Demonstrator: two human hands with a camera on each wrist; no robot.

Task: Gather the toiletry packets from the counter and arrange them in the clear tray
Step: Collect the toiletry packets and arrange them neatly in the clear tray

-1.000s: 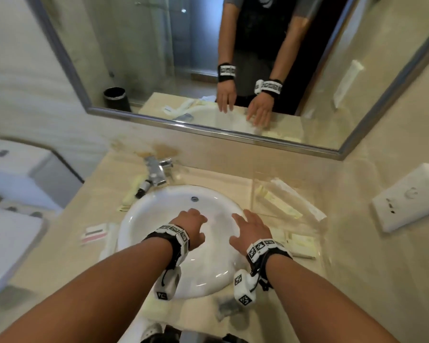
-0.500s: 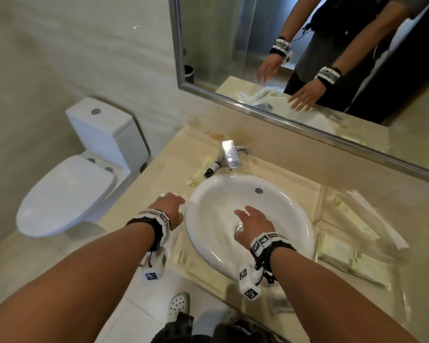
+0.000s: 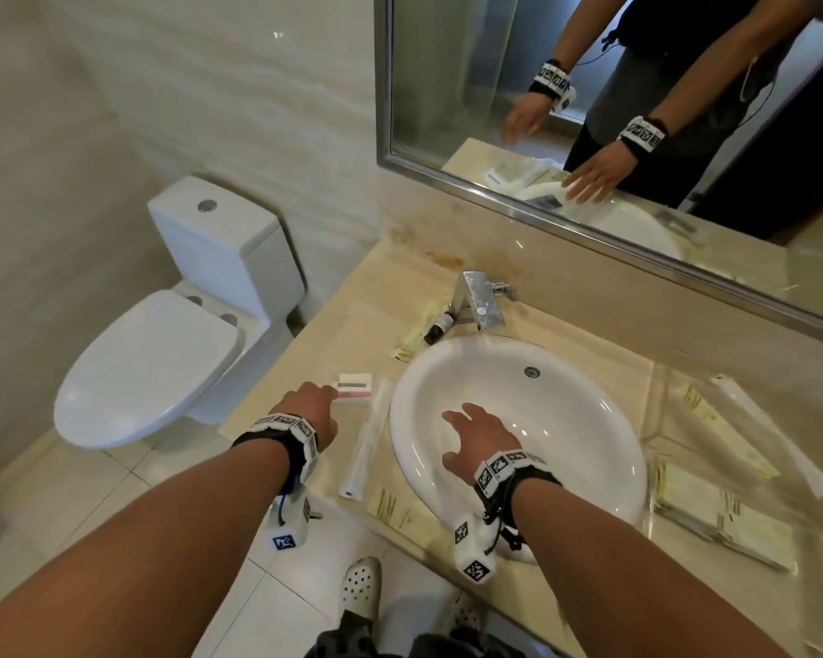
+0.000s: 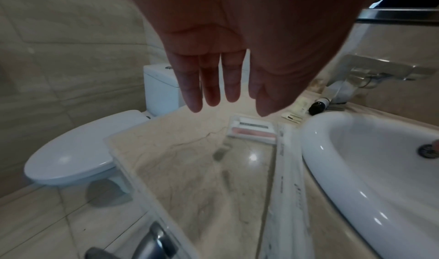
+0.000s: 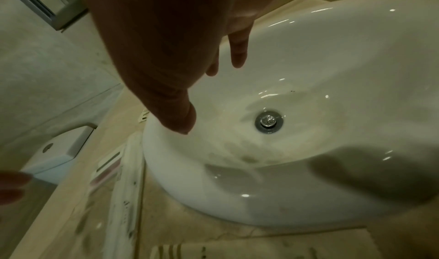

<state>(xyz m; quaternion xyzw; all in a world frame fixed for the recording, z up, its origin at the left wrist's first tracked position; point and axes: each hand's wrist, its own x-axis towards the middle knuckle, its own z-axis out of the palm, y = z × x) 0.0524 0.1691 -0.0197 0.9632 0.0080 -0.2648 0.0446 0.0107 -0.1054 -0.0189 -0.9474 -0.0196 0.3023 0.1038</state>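
Note:
My left hand hovers open over the counter left of the sink, fingertips just short of a small white-and-pink packet. In the left wrist view its straight fingers hang above that packet, not touching. A long white packet lies along the basin's left rim, and a yellow packet lies at the front edge. My right hand floats open and empty over the basin. The clear tray sits right of the sink with a long white packet and yellow packets in it.
A chrome faucet stands behind the white sink, with a small dark bottle and a yellow packet beside it. A toilet stands left of the counter. A mirror covers the back wall.
My left hand has moved left from above the basin to the counter beside the white-and-pink packet. My head has turned left. The right hand stays over the basin.

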